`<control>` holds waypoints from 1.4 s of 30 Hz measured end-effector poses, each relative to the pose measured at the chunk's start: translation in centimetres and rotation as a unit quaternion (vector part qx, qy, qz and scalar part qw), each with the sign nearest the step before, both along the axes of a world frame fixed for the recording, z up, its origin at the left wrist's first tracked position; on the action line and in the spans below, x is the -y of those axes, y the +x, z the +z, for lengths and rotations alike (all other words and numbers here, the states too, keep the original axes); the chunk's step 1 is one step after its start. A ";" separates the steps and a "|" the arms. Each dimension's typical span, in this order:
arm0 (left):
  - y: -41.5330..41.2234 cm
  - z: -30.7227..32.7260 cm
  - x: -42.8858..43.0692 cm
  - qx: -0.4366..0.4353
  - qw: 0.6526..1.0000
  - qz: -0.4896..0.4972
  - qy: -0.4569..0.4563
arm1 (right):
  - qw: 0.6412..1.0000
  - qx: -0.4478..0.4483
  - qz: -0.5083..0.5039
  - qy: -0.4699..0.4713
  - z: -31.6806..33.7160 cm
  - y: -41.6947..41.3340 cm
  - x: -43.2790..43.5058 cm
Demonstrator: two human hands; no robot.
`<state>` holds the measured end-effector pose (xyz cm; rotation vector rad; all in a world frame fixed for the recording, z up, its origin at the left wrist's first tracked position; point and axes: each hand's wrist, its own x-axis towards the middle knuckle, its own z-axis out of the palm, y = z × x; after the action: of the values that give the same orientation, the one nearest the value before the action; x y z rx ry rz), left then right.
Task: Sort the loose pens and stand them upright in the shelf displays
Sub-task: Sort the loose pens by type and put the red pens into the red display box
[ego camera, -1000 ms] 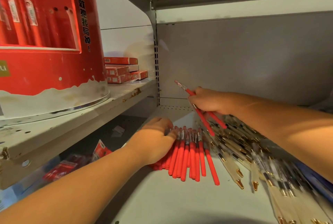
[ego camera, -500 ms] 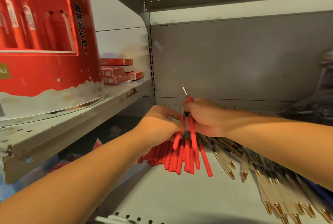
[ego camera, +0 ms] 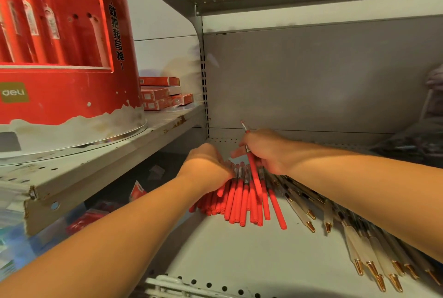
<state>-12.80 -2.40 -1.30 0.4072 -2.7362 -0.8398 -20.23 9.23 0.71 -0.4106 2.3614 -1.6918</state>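
**Loose pens spread on a pale metal shelf**

A perforated pale shelf [ego camera: 239, 261] is closed behind by a grey back panel [ego camera: 311, 77]. Cream gold-tipped pens [ego camera: 374, 257] are fanned at right. A red pen heap [ego camera: 242, 201] is laid mid-shelf and covered by the left hand [ego camera: 206, 166], whose grip cannot be told. A single red pen [ego camera: 254, 178] is gripped, tilted, by the right hand [ego camera: 263, 151]. On the side shelf [ego camera: 119, 154], upright red pens [ego camera: 31, 24] are held in a round red display [ego camera: 72, 96].

We see bare shelf [ego camera: 239, 254] open at six o'clock; red pens [ego camera: 236, 201] block the middle, gold-tipped pens [ego camera: 357, 242] crowd four o'clock, a display drum [ego camera: 72, 96] fills ten.
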 end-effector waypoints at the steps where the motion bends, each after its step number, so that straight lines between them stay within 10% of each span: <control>1: -0.1 -0.2 0.0 0.002 1.000 -0.002 -0.012 | 1.000 -0.008 -0.001 0.001 0.0 0.1 0.2; 19: -0.9 -0.4 -1.2 0.031 0.992 -0.043 -0.118 | 0.985 -0.066 -0.041 0.153 -1.1 2.9 -4.2; 28: -0.5 1.2 -1.5 0.042 0.992 -0.053 -0.106 | 0.900 -0.232 0.177 0.324 -1.0 5.4 -7.2; 42: -3.2 0.5 -5.5 0.116 0.949 -0.125 -0.265 | 0.896 -0.222 0.045 0.381 0.6 -3.9 -6.3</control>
<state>-16.04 3.11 -0.84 0.0473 -3.1188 -0.0746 -24.16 15.55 1.34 -0.7851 3.0051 -0.5478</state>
